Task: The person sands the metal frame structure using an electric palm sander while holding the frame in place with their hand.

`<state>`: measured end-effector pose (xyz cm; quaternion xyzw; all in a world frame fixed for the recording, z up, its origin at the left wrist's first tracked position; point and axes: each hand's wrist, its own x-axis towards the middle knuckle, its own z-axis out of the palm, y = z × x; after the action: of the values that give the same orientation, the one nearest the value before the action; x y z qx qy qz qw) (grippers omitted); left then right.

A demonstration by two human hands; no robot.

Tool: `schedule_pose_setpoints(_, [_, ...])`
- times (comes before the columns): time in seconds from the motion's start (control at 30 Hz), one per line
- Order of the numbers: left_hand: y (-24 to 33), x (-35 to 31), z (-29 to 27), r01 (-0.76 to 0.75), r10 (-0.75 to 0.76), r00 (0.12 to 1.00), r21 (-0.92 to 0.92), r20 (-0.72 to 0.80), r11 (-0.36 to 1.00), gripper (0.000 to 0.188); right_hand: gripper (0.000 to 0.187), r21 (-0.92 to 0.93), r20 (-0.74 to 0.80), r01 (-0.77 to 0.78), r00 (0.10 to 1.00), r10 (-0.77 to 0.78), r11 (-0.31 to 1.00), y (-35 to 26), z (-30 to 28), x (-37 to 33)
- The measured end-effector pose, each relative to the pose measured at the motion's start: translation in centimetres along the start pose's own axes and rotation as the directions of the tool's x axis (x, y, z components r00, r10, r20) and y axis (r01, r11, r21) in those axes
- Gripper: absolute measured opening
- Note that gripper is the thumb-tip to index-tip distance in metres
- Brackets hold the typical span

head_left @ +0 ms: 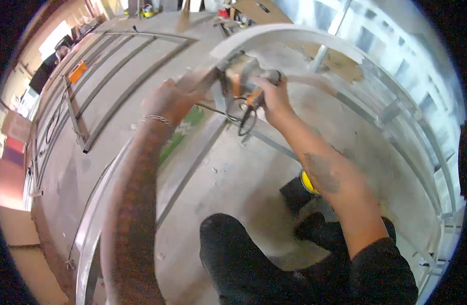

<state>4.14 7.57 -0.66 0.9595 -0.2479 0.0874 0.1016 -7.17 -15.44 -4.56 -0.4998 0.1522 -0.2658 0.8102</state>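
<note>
My right hand (272, 96) is closed round the grip of an orange and grey power tool (239, 76). A dark cord loop (247, 119) hangs beneath it. The tool is blurred, so its exact kind is unclear. It sits against the curved pale metal frame (274, 33) at the far side. To its left, my left hand (167, 104) is closed on a grey bar-like piece (199, 81) that reaches toward the tool. I cannot tell whether this piece belongs to the frame. A bracelet circles my left wrist.
The frame curves round my right side, with a straight metal bar (192, 157) inside it. Another metal frame (126, 71) lies on the floor at left, with an orange piece (78, 72) on it. A yellow round item (308, 182) sits by my foot. Cardboard (264, 11) lies behind.
</note>
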Motion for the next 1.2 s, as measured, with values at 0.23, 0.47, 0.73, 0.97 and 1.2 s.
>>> schedule_pose_setpoints(0.23, [-1.0, 2.0, 0.0, 0.018, -0.007, 0.998, -0.197, 0.057, 0.98, 0.054, 0.053, -0.221, 0.197, -0.042, 0.977, 0.087, 0.974, 0.5, -2.2, 3.8])
schedule_pose_setpoints(0.47, [2.7, -0.1, -3.0, 0.11, -0.056, 0.989, -0.423, 0.138, 0.9, 0.049, 0.064, -0.041, 0.104, 0.263, 0.961, -0.257, 0.964, 1.1, -2.7, 5.1])
schedule_pose_setpoints(0.73, [3.1, -1.6, -0.3, 0.007, -0.028, 0.999, -0.442, -0.041, 0.897, 0.041, 0.061, -0.103, -0.058, 0.309, 0.947, -0.315, 0.946, 3.5, -2.9, 3.9])
schedule_pose_setpoints(0.97, [0.2, -0.2, -2.1, -0.041, 0.067, 0.997, -0.495, 0.035, 0.868, 0.04, 0.052, 0.002, -0.013, 0.057, 0.998, -0.057, 0.998, -0.2, -1.7, 2.9])
schedule_pose_setpoints(1.2, [1.7, 0.2, 0.7, -0.044, 0.093, 0.991, -0.429, 0.093, 0.902, 0.03, 0.049, -0.019, 0.054, 0.095, 0.994, -0.094, 0.995, 1.5, -4.2, 5.0])
